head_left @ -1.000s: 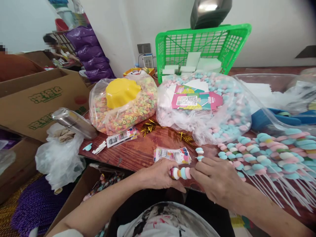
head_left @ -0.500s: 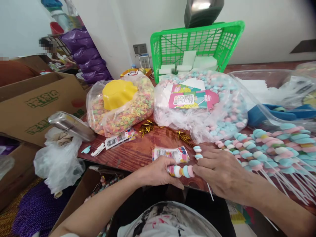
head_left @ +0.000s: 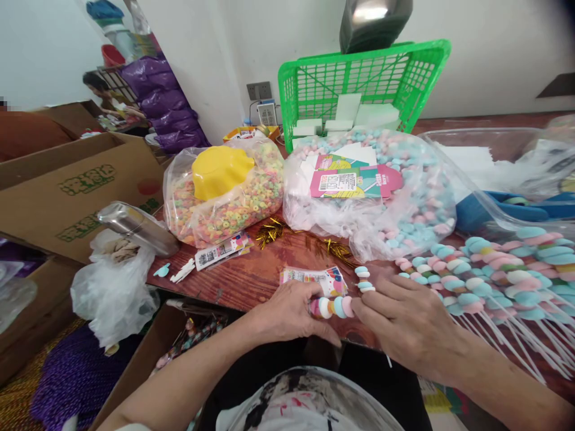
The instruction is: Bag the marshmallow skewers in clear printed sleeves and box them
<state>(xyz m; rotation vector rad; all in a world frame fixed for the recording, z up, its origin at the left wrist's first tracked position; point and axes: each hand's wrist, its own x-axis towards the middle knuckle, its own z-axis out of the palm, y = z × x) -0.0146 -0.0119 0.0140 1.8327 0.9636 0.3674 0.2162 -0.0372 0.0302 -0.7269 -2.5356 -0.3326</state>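
Note:
Near the table's front edge, a skewer of white, blue, pink and yellowish marshmallows (head_left: 338, 307) spans the gap between my hands. My left hand (head_left: 287, 314) is closed around its left end, where a pink-purple bit shows by the fingers. The fingers of my right hand (head_left: 406, 323) are closed at the pink right end; the stick there is hidden. A second marshmallow skewer (head_left: 363, 278) lies partly under the right fingers, with a stick tip poking out below. Just behind my left hand lies a stack of printed cards (head_left: 309, 276).
Many marshmallow skewers (head_left: 507, 269) are piled at the right. Behind are bags of marshmallows (head_left: 422, 179) and cereal rings (head_left: 229, 209), plus a green crate (head_left: 363, 66). A steel flask (head_left: 139, 227) leans at left. Gold tinsel (head_left: 269, 232) lies mid-table. Another person sits far left.
The whole view has shifted slightly, so things appear a little further right. Less of the stick below my right hand shows now. Both hands keep hold of the same marshmallow skewer.

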